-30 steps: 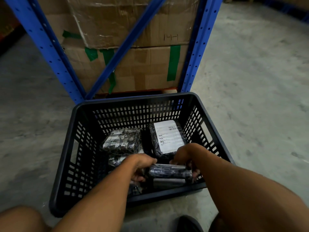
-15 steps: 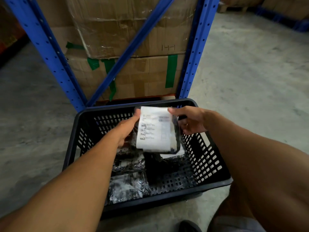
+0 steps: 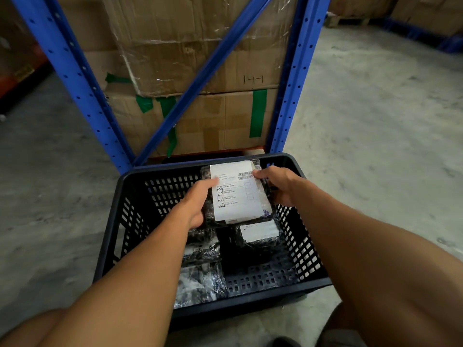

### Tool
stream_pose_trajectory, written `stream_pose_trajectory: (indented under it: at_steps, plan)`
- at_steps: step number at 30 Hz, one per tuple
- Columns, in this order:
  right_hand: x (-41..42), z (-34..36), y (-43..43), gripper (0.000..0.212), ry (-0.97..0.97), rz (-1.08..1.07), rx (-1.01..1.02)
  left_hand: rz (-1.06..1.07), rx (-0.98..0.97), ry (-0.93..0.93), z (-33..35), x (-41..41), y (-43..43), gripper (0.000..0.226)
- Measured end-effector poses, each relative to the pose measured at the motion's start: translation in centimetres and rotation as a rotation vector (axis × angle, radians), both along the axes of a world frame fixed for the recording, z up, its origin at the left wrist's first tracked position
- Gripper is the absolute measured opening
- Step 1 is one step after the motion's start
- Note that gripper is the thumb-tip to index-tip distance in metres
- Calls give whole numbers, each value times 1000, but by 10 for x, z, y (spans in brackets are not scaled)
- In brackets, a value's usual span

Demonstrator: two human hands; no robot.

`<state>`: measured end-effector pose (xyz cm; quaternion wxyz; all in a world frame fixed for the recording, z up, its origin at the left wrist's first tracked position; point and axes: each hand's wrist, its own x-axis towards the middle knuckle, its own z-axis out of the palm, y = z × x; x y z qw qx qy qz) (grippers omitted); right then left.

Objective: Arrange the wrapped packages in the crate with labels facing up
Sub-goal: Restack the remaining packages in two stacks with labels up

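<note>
Up above the far half of the crate [image 3: 110,221], a wrapped package [image 3: 235,194] in clear film over dark contents is held with its white shipping label [image 3: 234,190] facing up, barcode toward the far right corner. Both hands grip it: the left hand [image 3: 194,206] clasps the left edge with the thumb lying on the label's left margin, and the right hand [image 3: 278,185] grasps the right edge, thumb tip pressing near the barcode.

Directly beneath it, on the crate floor at the right, lies a second package [image 3: 259,234] with its white label up, partly hidden by the held one. Along the left side of the crate floor sit more film-wrapped packages [image 3: 200,284] showing shiny dark wrap and no label; the left forearm covers part of them. The near right part of the perforated floor is bare.

The crate is dark blue plastic with slotted walls and stands on a grey concrete floor [image 3: 375,146]. Just behind it rises a blue steel rack [image 3: 295,83] with a diagonal brace, holding stacked cardboard boxes [image 3: 200,58] patched with green tape and loose clear film.
</note>
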<state>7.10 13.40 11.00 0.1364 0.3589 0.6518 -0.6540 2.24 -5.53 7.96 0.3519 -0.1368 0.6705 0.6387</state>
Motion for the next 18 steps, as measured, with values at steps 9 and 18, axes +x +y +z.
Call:
stream_pose_trajectory:
  at_steps: [9, 18]
  plan:
    - [11, -17, 10, 35, -30, 15, 268, -119, -208, -77, -27, 9, 40, 54]
    - [18, -52, 23, 88, -91, 214, 444, -63, -368, 110, -59, 19, 63, 101]
